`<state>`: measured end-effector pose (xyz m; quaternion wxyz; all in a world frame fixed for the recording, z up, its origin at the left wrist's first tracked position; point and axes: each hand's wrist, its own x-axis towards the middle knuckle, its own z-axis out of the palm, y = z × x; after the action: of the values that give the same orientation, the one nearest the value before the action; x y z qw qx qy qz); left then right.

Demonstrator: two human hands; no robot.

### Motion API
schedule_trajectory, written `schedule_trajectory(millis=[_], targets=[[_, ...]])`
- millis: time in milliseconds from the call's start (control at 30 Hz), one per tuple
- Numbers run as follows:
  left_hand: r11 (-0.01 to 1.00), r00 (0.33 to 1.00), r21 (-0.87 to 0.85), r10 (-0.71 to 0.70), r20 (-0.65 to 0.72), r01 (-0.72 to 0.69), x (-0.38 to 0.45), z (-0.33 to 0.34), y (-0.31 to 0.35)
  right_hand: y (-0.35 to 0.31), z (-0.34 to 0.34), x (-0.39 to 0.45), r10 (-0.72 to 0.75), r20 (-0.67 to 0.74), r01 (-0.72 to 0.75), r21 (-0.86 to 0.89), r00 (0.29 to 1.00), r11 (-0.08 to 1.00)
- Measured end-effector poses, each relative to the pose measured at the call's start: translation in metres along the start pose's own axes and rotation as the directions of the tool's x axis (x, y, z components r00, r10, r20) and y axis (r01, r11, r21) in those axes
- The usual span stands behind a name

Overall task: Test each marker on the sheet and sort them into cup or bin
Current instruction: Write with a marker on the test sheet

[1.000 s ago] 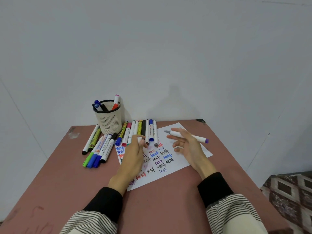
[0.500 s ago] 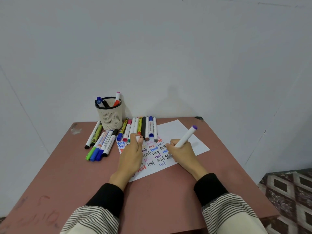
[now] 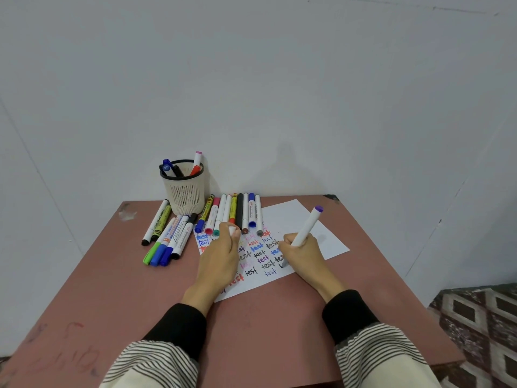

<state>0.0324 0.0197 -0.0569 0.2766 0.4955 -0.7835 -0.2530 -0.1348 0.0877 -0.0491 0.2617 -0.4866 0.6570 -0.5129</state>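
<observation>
A white sheet (image 3: 291, 219) covered with coloured "test" words lies on the reddish table (image 3: 268, 326). My right hand (image 3: 303, 252) grips a white marker with a purple end (image 3: 307, 225), tilted, with its tip down on the sheet near the lower right words. My left hand (image 3: 221, 256) rests flat on the sheet's left part and pinches a white cap (image 3: 232, 230) at its fingertips. A row of several markers (image 3: 235, 212) lies along the sheet's far edge. A mesh cup (image 3: 184, 189) at the back left holds three markers. No bin is in view.
A second bunch of several markers (image 3: 167, 236) lies to the left of the sheet, in front of the cup. A grey wall stands close behind the table. A patterned floor (image 3: 481, 320) shows past the table's right edge.
My right hand turned the purple-ended marker from lying level above the sheet to tip down on the paper, and it is now writing. My left hand stayed on the sheet.
</observation>
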Motion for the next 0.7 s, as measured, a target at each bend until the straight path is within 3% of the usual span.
schedule_trajectory(millis=[700], targets=[[0.999, 1.000, 0.049, -0.001, 0.000, 0.001, 0.0008, 0.0005, -0.0002, -0.0030, -0.0019, -0.0040, -0.028, -0.045, 0.027, -0.020, 0.999, 0.999]])
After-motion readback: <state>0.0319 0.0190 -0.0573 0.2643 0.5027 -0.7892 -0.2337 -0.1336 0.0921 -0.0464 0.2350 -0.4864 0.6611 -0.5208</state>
